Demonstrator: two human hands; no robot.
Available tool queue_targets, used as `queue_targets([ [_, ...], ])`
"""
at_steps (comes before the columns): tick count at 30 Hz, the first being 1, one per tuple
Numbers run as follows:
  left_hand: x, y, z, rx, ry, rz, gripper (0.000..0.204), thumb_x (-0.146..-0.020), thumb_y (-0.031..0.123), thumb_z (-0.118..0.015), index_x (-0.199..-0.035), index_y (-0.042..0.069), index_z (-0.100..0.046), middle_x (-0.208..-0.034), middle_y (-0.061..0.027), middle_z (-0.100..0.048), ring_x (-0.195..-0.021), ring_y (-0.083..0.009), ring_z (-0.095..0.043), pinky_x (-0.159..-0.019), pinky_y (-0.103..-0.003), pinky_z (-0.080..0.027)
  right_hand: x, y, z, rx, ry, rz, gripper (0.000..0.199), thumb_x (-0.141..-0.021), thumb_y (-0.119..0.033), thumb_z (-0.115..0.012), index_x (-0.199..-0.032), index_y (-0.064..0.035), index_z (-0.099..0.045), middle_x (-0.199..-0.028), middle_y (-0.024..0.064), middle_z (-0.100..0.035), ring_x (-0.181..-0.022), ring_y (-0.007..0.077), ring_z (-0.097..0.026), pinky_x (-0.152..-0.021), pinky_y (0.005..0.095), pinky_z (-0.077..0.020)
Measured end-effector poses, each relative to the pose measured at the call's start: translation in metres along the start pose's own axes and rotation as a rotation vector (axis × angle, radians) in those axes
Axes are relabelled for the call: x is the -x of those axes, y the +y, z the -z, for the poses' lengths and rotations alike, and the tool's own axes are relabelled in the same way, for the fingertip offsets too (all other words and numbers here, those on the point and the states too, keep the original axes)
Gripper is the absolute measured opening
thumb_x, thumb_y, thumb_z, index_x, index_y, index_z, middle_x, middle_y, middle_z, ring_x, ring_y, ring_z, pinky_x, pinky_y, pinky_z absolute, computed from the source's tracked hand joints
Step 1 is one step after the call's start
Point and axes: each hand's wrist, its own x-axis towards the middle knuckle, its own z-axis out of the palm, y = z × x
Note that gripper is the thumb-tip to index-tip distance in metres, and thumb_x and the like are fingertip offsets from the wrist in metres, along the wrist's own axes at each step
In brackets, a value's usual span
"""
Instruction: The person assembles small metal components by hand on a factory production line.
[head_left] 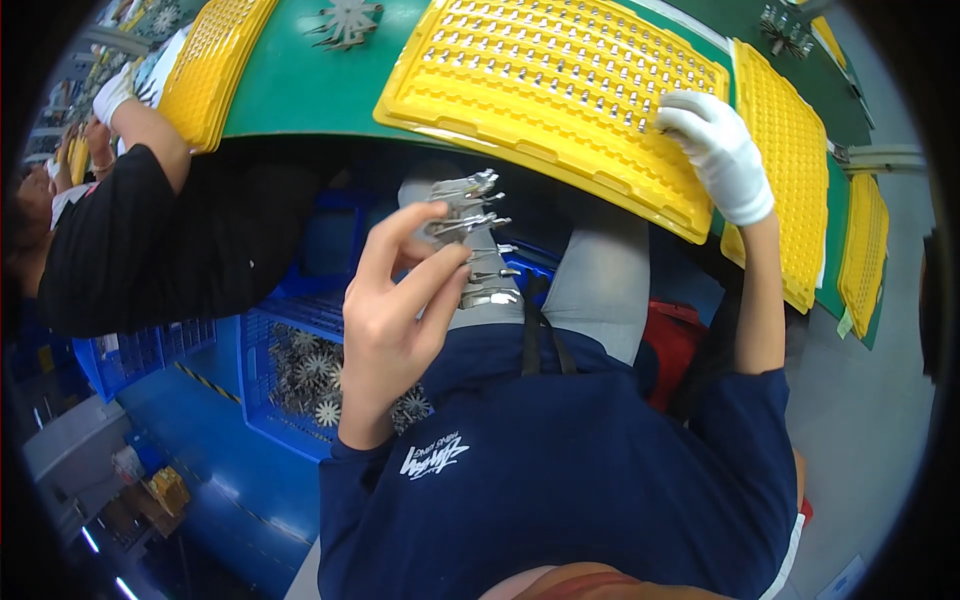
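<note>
Left hand [395, 310] grips metal parts cluster [472, 235]; gloved right hand [715, 150] on yellow tray [520, 110].

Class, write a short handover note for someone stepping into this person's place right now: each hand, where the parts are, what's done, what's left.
Left hand, bare: holds a cluster of small metal parts above the lap.
Right hand, white glove: fingers on the right edge of the yellow tray.
Tray lies on the green table; many slots already hold parts.
Left: the parts in hand, plus more in the blue crate below.
</note>
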Motion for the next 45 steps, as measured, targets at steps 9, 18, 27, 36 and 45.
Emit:
queue_targets([
  [9,-0.005,0.002,-0.002,-0.116,-0.036,-0.051,0.015,-0.077,0.001,-0.077,-0.091,0.001,-0.071,-0.085,-0.0077,-0.064,-0.066,-0.0228,-0.064,-0.057,-0.033,-0.048,-0.027,-0.139,0.016,-0.503,-0.032,-0.248,0.013,-0.085,-0.007,-0.072,-0.098,-0.0096,-0.071,-0.083,0.0082,-0.069,-0.078,0.0283,-0.067,-0.072,0.0362,-0.0542],
  [18,-0.006,0.002,-0.007,-0.053,-0.033,-0.123,0.016,-0.076,-0.002,-0.076,-0.091,-0.001,-0.072,-0.085,-0.0106,-0.068,-0.073,-0.0275,-0.068,-0.062,-0.034,-0.053,-0.028,-0.164,0.0,-0.744,-0.013,-0.279,0.019,-0.085,-0.006,-0.074,-0.104,-0.0054,-0.072,-0.083,0.0122,-0.066,-0.076,0.0309,-0.066,-0.069,0.0368,-0.053],
  [27,-0.007,0.006,-0.01,-0.032,-0.055,-0.128,0.017,-0.074,-0.007,-0.075,-0.091,-0.005,-0.072,-0.085,-0.0147,-0.07,-0.07,-0.0261,-0.068,-0.062,-0.031,-0.052,-0.026,-0.169,-0.003,-0.629,0.02,-0.208,0.024,-0.082,-0.005,-0.074,-0.106,-0.005,-0.071,-0.088,0.0093,-0.068,-0.082,0.028,-0.066,-0.073,0.0357,-0.0533],
  [36,0.002,0.003,-0.017,-0.009,0.014,-0.028,0.018,-0.079,-0.007,-0.074,-0.096,-0.004,-0.07,-0.088,-0.0138,-0.068,-0.07,-0.0285,-0.066,-0.062,-0.032,-0.052,-0.028,-0.17,0.002,-0.448,0.025,-0.136,0.036,-0.079,-0.011,-0.072,-0.115,-0.0101,-0.069,-0.089,0.0045,-0.069,-0.079,0.0229,-0.065,-0.07,0.0342,-0.0528],
  [45,0.018,0.0,-0.012,0.633,0.088,0.321,0.031,-0.077,-0.009,-0.075,-0.103,-0.002,-0.059,-0.098,-0.0133,-0.061,-0.084,-0.0192,-0.064,-0.073,-0.026,-0.052,0.003,-0.016,0.009,-0.034,0.029,-0.239,0.022,-0.086,-0.001,-0.068,-0.106,-0.0088,-0.072,-0.098,0.0112,-0.069,-0.093,0.0315,-0.067,-0.084,0.0387,-0.0534],
])
